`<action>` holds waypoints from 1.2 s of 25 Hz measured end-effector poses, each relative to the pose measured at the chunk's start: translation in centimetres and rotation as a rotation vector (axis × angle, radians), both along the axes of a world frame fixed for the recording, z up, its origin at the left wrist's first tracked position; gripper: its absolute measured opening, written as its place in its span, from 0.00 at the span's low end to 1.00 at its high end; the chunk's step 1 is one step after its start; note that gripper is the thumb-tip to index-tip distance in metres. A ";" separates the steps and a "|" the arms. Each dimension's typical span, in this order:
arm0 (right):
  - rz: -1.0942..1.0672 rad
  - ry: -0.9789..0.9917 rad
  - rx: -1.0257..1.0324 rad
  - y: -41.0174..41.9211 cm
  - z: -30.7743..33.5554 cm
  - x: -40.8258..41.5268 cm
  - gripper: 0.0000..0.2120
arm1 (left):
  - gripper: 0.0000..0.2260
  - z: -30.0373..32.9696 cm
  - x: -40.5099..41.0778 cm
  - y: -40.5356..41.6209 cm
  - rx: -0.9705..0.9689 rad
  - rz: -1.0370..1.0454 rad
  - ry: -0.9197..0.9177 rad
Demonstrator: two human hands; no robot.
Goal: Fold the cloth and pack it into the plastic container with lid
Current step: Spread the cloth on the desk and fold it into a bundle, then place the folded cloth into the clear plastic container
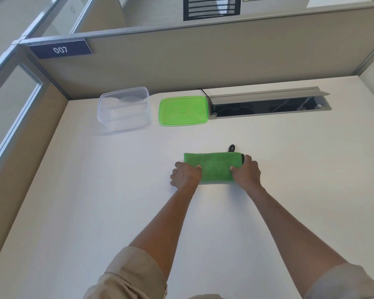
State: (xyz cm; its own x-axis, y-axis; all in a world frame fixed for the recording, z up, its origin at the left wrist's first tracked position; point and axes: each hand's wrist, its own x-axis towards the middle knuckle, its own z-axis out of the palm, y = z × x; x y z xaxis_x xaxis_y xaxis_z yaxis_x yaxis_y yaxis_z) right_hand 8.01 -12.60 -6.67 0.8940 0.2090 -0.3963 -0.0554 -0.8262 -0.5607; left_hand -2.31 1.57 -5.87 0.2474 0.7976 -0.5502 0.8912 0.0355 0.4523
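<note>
A green cloth (214, 166) lies folded into a narrow band in the middle of the white desk, with a black hanging loop (231, 147) sticking out at its far right corner. My left hand (185, 174) grips the cloth's near left end, thumb on top. My right hand (245, 170) grips the near right end the same way. The clear plastic container (123, 108) stands open and empty at the back left. Its green lid (183, 110) lies flat on the desk just to its right.
An open cable tray (268, 104) with a raised grey flap is set into the desk at the back right, touching the lid's right edge. Beige cubicle partitions (203, 59) wall the desk behind and on both sides.
</note>
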 end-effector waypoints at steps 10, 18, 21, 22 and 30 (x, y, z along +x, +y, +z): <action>-0.157 0.276 0.227 -1.3 1.0 -0.6 0.13 | 0.18 0.5 -2.3 2.1 -0.335 0.119 -0.272; -0.117 0.261 0.313 0.7 3.2 -2.6 0.09 | 0.14 1.7 -5.2 4.6 -0.361 0.094 -0.382; -0.058 0.218 0.312 2.7 4.4 -2.6 0.08 | 0.12 2.8 -6.2 7.1 -0.292 0.067 -0.390; -0.038 0.206 0.311 3.5 4.8 -2.6 0.08 | 0.12 3.2 -6.5 8.0 -0.269 0.060 -0.392; 0.116 0.110 0.312 13.0 7.9 -3.5 0.10 | 0.14 6.8 -8.9 17.0 -0.120 0.037 -0.406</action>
State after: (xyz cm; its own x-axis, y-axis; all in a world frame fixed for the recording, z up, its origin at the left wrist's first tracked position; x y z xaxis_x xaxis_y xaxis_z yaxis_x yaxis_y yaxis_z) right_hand 4.51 0.36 1.21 0.8126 0.4334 -0.3897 -0.0450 -0.6200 -0.7833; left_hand -11.25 18.54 0.90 0.4351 0.7463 -0.5037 0.6389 0.1382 0.7568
